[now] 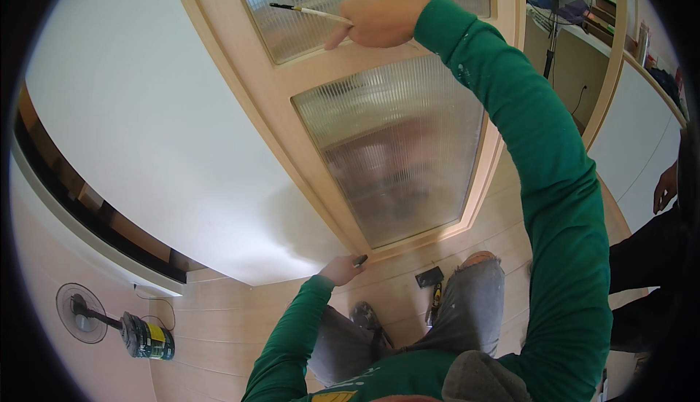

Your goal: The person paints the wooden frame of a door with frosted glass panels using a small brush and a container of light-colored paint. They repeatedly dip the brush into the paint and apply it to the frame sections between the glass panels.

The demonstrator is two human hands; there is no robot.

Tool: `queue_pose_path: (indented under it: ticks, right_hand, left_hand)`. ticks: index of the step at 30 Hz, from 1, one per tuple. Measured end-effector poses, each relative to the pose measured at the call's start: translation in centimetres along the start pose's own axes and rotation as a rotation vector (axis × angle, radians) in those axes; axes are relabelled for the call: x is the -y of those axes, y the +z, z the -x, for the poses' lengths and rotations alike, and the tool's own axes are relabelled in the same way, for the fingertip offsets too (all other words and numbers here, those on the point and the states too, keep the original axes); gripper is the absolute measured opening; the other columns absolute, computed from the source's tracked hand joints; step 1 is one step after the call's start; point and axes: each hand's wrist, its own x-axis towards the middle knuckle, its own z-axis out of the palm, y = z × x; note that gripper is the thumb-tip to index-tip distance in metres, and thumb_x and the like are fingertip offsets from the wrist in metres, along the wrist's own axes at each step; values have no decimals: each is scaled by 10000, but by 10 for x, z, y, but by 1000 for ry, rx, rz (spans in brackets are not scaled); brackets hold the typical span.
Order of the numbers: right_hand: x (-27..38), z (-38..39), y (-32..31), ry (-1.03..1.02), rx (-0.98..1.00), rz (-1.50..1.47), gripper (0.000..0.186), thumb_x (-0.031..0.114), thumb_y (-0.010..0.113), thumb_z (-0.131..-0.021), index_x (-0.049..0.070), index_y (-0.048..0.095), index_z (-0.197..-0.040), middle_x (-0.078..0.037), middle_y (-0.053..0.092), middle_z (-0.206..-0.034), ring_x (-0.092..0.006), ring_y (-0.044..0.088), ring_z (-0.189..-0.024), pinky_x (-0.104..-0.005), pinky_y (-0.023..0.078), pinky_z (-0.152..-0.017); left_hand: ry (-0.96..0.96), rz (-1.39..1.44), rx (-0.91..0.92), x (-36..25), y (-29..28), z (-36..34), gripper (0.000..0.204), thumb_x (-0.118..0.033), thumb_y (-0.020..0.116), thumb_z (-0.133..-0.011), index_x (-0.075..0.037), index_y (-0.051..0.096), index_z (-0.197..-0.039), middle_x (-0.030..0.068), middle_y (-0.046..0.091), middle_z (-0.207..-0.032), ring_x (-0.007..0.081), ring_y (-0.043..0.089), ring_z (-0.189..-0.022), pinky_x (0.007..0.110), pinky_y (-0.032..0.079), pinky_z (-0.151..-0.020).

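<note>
Right hand [379,19] pinching thin pale-handled brush [310,12] against ribbed glass pane of light wooden door [277,103]; left hand [341,268] closed on small dark object [360,260] at door's lower edge

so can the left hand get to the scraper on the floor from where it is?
Probably yes. The left hand rests low at the door frame, and the scraper lies on the floor just beside the bent knee, with nothing between them. It seems to hold something small and dark, though.

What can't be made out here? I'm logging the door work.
Head view:
- Small dark thing in left hand: fingers cover most of it.
- Room behind ribbed glass panel: blurred by the ribbing.
- Brush handle end: hidden inside right hand.
- Floor tool: too small.
</note>
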Motion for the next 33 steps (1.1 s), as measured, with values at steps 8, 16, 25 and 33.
queue_pose_path:
  ticks: [8, 16, 25, 33]
  right_hand:
    - [-21, 15, -5, -80, -141, 78, 394, 77, 493, -891, 161, 816, -1101, -213, 707, -821, -387, 668, -772, -463, 549, -797]
    - [12, 128, 121, -131, -122, 23, 195, 169, 622, -835, 123, 782, -936, -189, 716, -803, -398, 705, -760, -514, 560, -695]
    - [40, 325, 243, -120, 395, -23, 254, 195, 608, -911, 143, 778, -1092, -144, 732, -774, -344, 726, -700, -484, 565, -646]
    - [49, 330, 193, -249, 518, 91, 349, 244, 665, -878, 133, 739, -1200, -101, 736, -800, -275, 734, -724, -450, 559, -569]
  left_hand:
    - [-6, -14, 21, -4, -2, -1, 604, -545, 641, -965, -42, 648, -1299, 224, 742, -954, 425, 703, -964, 486, 547, -886]
    - [17, -9, -32, 12, 6, -4, 571, -536, 634, -972, -75, 653, -1309, 221, 741, -936, 426, 703, -943, 480, 548, -881]
    - [22, -26, -8, -5, -5, 1, 588, -527, 641, -970, -50, 645, -1314, 218, 741, -915, 421, 706, -925, 480, 551, -866]
    - [56, -55, -1, -2, 8, -11, 571, -506, 653, -969, -49, 638, -1310, 230, 736, -915, 422, 702, -921, 483, 548, -866]
